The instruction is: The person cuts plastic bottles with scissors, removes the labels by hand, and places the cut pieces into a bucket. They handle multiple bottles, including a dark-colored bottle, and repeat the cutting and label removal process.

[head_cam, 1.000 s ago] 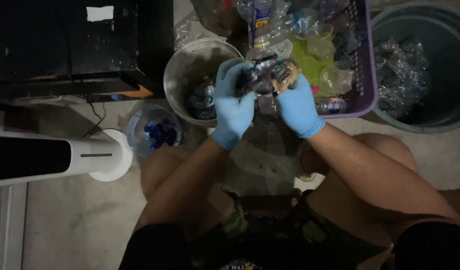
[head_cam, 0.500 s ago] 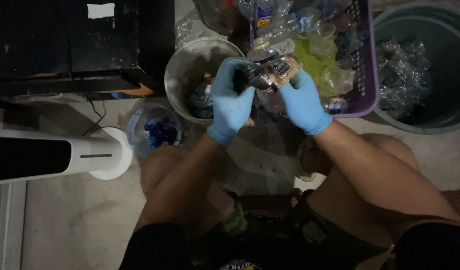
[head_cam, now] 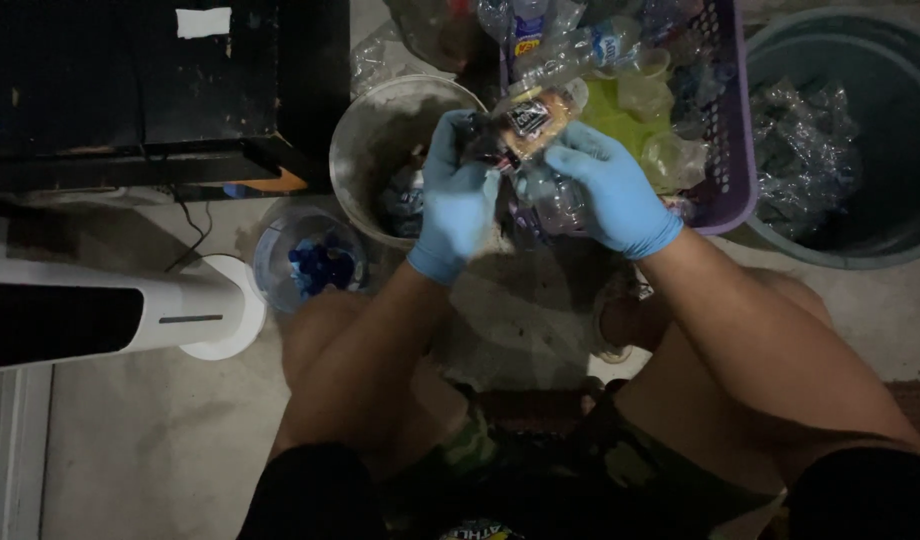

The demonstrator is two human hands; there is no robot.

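The fingers [head_cam: 458, 150] of the left hand [head_cam: 458, 205] curl over the dark end of a clear plastic bottle [head_cam: 532, 118], gripping it from the near side, while the fingers of the right hand [head_cam: 615, 195] wrap round the bottle's lower body from the right and clench it. Both hands wear pale blue gloves. The bottle lies tilted, its labelled middle facing up, held in the air between the hands just above the edge of a grey bucket [head_cam: 365, 140] and the purple basket [head_cam: 725, 150].

The left forearm rises from the left knee, the wrist bent slightly inward; the right forearm comes in from the lower right at a slant, its wrist cocked towards the bottle. The person sits low, knees spread, over a concrete floor [head_cam: 130, 450].

The basket holds many crushed clear bottles, and a dark green bin [head_cam: 910, 150] to its right holds more crumpled plastic. A small clear tub [head_cam: 310, 260] with blue caps stands left of the bucket, near a white fan base [head_cam: 220, 320].
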